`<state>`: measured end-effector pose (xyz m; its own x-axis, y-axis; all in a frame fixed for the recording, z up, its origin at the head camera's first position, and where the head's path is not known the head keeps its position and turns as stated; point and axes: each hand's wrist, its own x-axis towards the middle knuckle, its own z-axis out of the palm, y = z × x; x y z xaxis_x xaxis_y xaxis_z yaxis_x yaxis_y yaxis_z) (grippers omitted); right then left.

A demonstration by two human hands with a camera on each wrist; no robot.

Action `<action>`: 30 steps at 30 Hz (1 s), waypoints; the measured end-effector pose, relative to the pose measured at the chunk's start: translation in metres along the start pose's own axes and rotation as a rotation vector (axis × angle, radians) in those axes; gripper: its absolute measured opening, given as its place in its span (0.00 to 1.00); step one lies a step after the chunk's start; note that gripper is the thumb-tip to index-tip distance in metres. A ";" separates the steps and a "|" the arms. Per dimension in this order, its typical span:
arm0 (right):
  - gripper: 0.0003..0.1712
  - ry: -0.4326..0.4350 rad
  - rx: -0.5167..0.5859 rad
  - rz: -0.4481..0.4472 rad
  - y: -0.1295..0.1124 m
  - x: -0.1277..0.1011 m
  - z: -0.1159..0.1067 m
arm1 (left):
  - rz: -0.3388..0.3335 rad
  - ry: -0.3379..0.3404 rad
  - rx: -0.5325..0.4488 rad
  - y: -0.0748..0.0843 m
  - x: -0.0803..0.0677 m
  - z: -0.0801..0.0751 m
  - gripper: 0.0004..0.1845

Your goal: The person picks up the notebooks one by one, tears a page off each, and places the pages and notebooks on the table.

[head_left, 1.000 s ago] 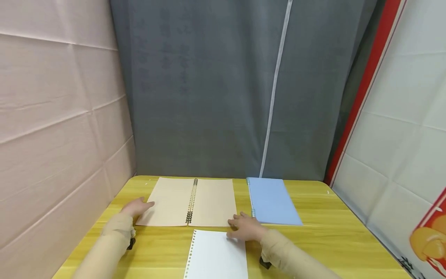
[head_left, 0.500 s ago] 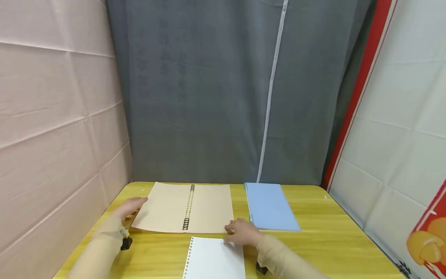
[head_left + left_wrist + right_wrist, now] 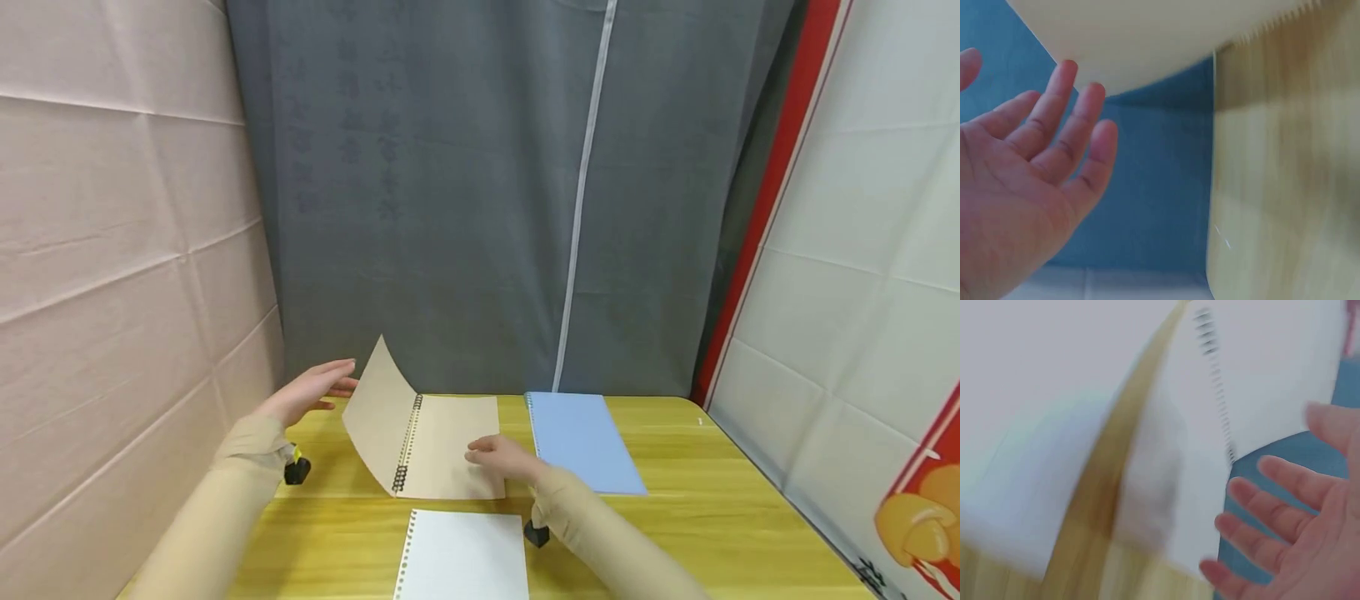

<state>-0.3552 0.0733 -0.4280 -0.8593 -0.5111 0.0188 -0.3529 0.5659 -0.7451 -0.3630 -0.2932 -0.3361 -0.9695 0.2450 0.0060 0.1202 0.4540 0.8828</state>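
Observation:
A beige ring-bound notebook lies spread on the table, its left cover raised and bowed upward from the black rings. My left hand is at that cover's outer edge with fingers extended; in the left wrist view the fingertips overlap the cover's edge. Over the right-hand page hovers my right hand, fingers spread and relaxed in the right wrist view, holding nothing. Nearer to me lies a white loose sheet with punched holes down its left side.
A blue spiral notebook lies closed to the right of the beige one. The wooden table ends at a grey curtain behind. Pale cloth hangs at the left and a white banner with a red border at the right.
The beige notebook's left cover has risen from the table. My left hand moved up and right along with it; my right hand left the white sheet's corner and moved over the right page.

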 end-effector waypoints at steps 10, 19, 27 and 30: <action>0.37 -0.086 0.645 0.049 -0.026 0.017 -0.012 | 0.118 -0.081 -0.072 0.024 0.031 0.063 0.33; 0.39 -0.083 0.801 0.093 -0.019 0.015 -0.020 | 0.171 -0.090 0.379 -0.010 0.040 0.116 0.24; 0.44 -0.035 0.837 0.246 0.003 0.007 -0.024 | 0.097 -0.172 0.575 -0.025 0.033 0.146 0.28; 0.48 -0.013 0.805 0.286 0.014 0.001 -0.022 | 0.083 -0.181 0.631 -0.029 0.032 0.154 0.28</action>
<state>-0.3689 0.0954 -0.4238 -0.8693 -0.4287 -0.2459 0.2515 0.0446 -0.9668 -0.3644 -0.1671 -0.4339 -0.9068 0.4164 -0.0653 0.3489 0.8285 0.4380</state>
